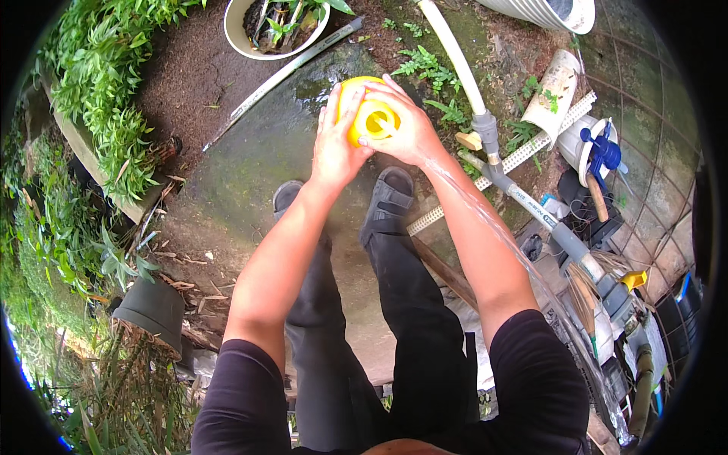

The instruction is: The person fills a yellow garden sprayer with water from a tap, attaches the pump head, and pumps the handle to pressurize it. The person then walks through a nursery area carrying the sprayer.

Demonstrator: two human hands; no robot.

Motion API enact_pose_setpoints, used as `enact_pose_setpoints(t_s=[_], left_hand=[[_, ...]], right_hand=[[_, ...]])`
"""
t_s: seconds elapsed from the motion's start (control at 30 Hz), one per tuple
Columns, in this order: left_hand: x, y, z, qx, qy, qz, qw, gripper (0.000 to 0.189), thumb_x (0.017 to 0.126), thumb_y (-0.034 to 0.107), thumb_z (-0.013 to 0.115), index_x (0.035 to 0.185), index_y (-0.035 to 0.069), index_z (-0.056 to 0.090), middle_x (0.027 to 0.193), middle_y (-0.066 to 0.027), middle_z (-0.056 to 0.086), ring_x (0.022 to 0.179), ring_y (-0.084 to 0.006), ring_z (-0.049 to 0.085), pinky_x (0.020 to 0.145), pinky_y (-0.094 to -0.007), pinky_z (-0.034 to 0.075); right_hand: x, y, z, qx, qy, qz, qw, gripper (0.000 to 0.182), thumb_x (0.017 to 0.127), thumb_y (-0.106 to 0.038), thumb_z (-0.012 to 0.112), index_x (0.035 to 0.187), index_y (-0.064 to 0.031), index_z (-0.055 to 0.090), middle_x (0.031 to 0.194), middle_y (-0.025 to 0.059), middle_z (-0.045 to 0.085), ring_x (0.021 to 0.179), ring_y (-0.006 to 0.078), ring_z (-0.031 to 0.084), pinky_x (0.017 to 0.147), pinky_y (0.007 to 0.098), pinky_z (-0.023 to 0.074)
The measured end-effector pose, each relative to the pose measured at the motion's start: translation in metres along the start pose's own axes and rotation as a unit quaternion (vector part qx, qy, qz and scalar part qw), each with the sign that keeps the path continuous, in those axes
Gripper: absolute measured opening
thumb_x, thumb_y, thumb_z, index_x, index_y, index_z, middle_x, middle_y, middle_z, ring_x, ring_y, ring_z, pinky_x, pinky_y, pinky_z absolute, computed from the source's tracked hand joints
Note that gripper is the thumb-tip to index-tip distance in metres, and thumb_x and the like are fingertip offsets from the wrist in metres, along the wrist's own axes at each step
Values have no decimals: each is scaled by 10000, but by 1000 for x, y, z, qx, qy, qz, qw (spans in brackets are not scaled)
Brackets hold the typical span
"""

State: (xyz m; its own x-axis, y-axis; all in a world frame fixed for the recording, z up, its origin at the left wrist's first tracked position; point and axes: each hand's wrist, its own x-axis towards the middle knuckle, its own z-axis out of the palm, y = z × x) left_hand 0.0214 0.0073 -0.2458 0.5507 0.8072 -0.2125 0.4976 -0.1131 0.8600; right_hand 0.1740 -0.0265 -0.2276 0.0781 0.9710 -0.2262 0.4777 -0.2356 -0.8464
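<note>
Both my hands are wrapped around a rounded yellow plastic container (365, 126), held above the ground in front of my feet. My left hand (336, 145) grips its left side with the fingers spread upward. On the opposite side, my right hand (410, 125) curls over the top and around a ring-shaped opening. A thin clear stream of water (475, 200) crosses in front of my right forearm and reaches that opening. My fingers hide much of the container's sides, and its underside is out of sight.
A mossy concrete slab (239, 187) lies underfoot, wet near the top. A grey-white pipe (284, 74) and a potted plant (277, 28) lie ahead. PVC piping (532, 205), a perforated white strip (526, 153) and a blue plastic object (603, 151) occupy the right. A dark pot (151, 313) sits left.
</note>
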Motion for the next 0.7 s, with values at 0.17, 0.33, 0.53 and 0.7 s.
enact_pose_setpoints(t_s=[0.17, 0.33, 0.53, 0.7], left_hand=[[5, -2, -3, 11, -18, 8, 1000, 869, 570, 139, 781, 1339, 183, 378, 1407, -200, 256, 1285, -354, 300, 1043, -457, 276], [7, 3, -5, 12, -32, -4, 999, 843, 568, 163, 796, 1317, 192, 409, 1394, -201, 276, 1259, -363, 338, 1010, -427, 344], [11, 10, -9, 14, -34, -14, 999, 833, 550, 148, 805, 1294, 209, 435, 1392, -196, 278, 1248, -356, 357, 1005, -397, 364], [13, 10, -10, 2, -39, -30, 999, 819, 558, 223, 822, 1286, 220, 447, 1401, -186, 262, 1252, -364, 335, 1021, -408, 334]], right_hand=[[-4, -7, -4, -31, -7, 4, 999, 693, 526, -178, 786, 1161, -122, 515, 1330, 101, 415, 1293, 346, 290, 1056, 427, 287], [-17, -8, -3, 31, 20, 49, 998, 729, 584, -141, 746, 1246, -109, 442, 1349, 109, 377, 1304, 302, 281, 1050, 419, 292], [-61, -19, -15, 33, 103, 152, 982, 640, 703, -35, 642, 1289, -79, 390, 1319, 119, 399, 1263, 244, 351, 1011, 381, 336], [-130, -42, -26, 184, 279, 281, 900, 374, 841, -87, 589, 1190, -35, 467, 1202, 106, 504, 1116, 193, 495, 901, 314, 423]])
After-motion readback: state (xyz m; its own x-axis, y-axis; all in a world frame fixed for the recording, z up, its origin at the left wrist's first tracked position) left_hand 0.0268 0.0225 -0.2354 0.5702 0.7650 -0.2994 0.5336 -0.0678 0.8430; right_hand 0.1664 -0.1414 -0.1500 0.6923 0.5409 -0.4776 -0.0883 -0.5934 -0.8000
